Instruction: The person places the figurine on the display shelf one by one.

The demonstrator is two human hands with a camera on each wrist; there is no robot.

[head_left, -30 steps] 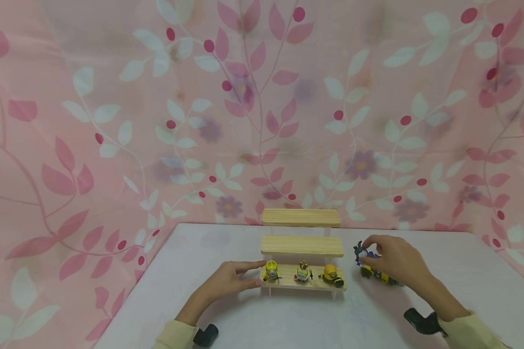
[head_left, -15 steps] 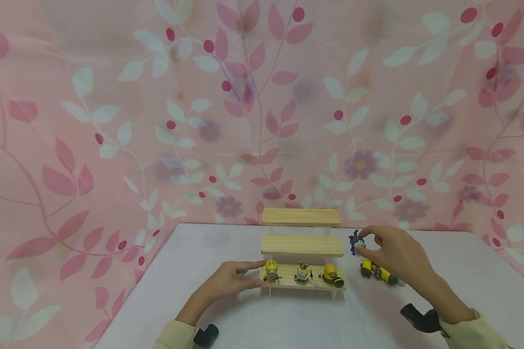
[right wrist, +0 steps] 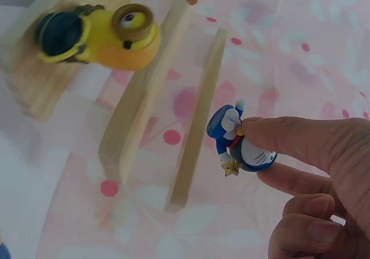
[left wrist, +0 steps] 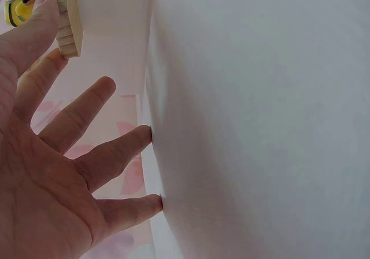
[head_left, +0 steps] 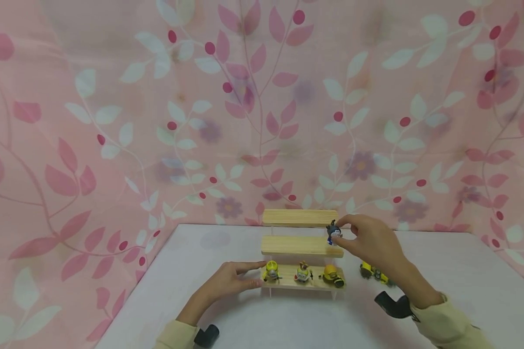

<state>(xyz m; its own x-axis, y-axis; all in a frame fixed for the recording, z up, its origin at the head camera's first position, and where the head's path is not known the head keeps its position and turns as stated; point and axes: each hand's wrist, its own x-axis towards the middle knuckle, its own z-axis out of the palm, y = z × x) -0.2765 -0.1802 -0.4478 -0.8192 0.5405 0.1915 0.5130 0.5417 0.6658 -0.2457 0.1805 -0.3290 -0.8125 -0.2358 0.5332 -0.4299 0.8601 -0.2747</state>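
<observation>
My right hand (head_left: pixel 373 240) pinches a small blue-and-white cat figurine (right wrist: pixel 254 152) between thumb and index finger. In the head view the figurine overlaps the right end of the middle board (head_left: pixel 297 245) of a three-step wooden shelf. The right wrist view shows its whiskers, red collar and a yellow star; the other fingers are curled below. My left hand (head_left: pixel 227 281) touches the left end of the shelf's lowest board (head_left: pixel 288 285) with thumb and index finger, its other fingers spread straight. Yellow figurines stand on that board: one left (head_left: pixel 271 271), one centre (head_left: pixel 303 273), one right (head_left: pixel 332 275).
More yellow figurines (head_left: pixel 368 271) lie on the white table (head_left: pixel 227 329) right of the shelf, partly hidden by my right wrist. The shelf's top board (head_left: pixel 301 218) stands close to a pink floral curtain (head_left: pixel 262 121) behind the table.
My right hand has lifted the cat figurine from beside the yellow figurines on the right and carried it up and left to the shelf. The left hand has stayed in place.
</observation>
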